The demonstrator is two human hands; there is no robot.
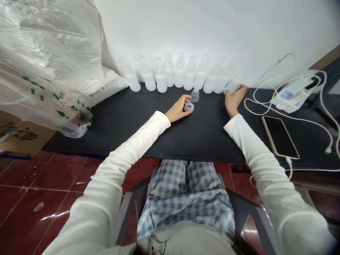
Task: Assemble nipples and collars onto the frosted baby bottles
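Several white baby bottles with clear domed caps (pixel 180 71) stand in a curved row along the wall. At the row's right end, my right hand (pixel 234 100) has its fingers wrapped round the lower part of a baby bottle (pixel 233 84), whose top is hard to make out against the wall. My left hand (pixel 178 108) rests on the black table, thumb and fingers closed round a small clear bottle collar (pixel 189 106) that seems to have a teat in it. Just behind that collar, a loose clear domed cap (pixel 195 96) sits near my left fingertips.
A white plastic sack (pixel 66 39) and a green-printed bag (pixel 63 113) crowd the left side of the table (pixel 127 127). On the right lie a phone (pixel 281 137) on its charging cable, a white box-shaped device (pixel 292 95) and looping white cables.
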